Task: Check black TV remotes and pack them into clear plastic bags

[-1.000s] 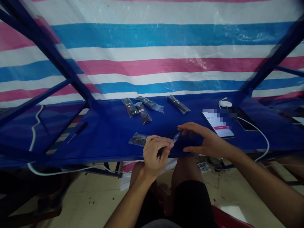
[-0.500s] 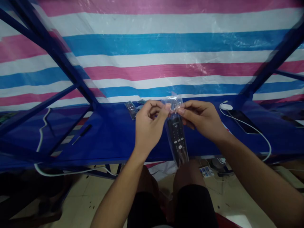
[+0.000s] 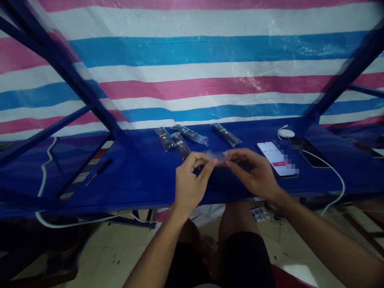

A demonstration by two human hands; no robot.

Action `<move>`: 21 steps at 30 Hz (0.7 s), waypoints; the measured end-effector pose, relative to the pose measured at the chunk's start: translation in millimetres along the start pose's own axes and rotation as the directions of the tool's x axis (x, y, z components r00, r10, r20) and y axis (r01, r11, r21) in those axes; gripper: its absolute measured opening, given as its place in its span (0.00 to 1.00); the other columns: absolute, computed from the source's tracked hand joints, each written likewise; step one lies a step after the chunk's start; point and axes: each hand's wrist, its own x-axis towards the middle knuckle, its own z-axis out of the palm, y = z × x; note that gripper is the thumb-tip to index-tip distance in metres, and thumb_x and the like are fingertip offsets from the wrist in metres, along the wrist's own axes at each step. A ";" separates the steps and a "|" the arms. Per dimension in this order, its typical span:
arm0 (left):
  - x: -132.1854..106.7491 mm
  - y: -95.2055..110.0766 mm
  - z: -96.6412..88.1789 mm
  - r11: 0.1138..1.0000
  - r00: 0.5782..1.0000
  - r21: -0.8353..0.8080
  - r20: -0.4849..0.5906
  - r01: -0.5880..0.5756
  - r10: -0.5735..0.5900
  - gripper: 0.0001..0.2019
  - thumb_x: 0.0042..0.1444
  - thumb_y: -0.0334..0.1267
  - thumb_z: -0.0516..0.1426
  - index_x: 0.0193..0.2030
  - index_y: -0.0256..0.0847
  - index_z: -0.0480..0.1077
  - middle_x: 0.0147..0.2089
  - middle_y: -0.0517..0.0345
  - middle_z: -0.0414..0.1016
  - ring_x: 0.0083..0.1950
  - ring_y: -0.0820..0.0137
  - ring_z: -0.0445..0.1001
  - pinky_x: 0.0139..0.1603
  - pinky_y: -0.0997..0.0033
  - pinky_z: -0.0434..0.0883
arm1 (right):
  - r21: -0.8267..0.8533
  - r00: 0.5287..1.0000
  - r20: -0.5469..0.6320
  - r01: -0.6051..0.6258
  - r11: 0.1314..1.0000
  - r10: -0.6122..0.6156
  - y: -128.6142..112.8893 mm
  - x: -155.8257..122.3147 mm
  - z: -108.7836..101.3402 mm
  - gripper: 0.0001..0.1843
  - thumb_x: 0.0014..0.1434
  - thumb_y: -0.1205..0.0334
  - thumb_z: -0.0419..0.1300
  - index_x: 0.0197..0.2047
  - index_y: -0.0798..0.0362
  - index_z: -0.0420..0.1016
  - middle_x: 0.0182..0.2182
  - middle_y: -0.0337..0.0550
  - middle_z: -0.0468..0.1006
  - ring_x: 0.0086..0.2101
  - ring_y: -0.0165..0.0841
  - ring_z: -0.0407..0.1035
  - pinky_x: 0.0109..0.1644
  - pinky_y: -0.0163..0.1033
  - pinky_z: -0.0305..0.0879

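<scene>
My left hand and my right hand meet just above the front of the blue table. Each pinches one end of a clear plastic bag, which is stretched level between the fingertips. I cannot make out whether a black remote is inside it. Several black remotes in clear bags lie on the table just behind my hands, and another bagged remote lies further right.
A lit phone lies right of my hands, with a dark phone, a white charger puck and its cable beyond. A screwdriver lies at the left. Blue frame bars and a striped tarp stand behind.
Half a second ago both hands held the bag up with a black remote hanging in it. They have dropped to table height, and the bag now lies level between them.
</scene>
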 end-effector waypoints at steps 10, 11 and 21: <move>-82.4 -19.5 -4.3 0.955 0.972 0.240 0.115 0.174 -0.206 0.05 0.68 0.41 0.61 0.41 0.45 0.75 0.36 0.60 0.82 0.35 0.68 0.80 0.28 0.73 0.68 | -0.097 0.932 0.260 -0.234 0.967 0.252 9.7 -72.7 -0.6 0.15 0.68 0.57 0.63 0.57 0.45 0.77 0.41 0.43 0.85 0.37 0.35 0.79 0.38 0.38 0.75; -81.5 -18.9 -4.6 0.948 0.971 0.270 0.119 0.168 -0.206 0.05 0.68 0.42 0.60 0.41 0.45 0.75 0.36 0.60 0.82 0.35 0.68 0.80 0.28 0.73 0.68 | -0.102 0.923 0.282 -0.242 0.965 0.261 8.3 -70.8 -0.9 0.16 0.68 0.56 0.63 0.58 0.45 0.77 0.41 0.43 0.85 0.35 0.35 0.78 0.36 0.38 0.74; -57.8 -22.6 -1.1 0.904 0.946 0.364 0.142 0.223 -0.290 0.07 0.68 0.44 0.58 0.42 0.45 0.73 0.31 0.61 0.81 0.28 0.68 0.76 0.25 0.72 0.63 | -0.148 0.889 0.321 -0.295 0.944 0.328 7.4 -33.8 5.4 0.13 0.70 0.54 0.59 0.37 0.51 0.81 0.30 0.40 0.82 0.30 0.33 0.73 0.32 0.37 0.65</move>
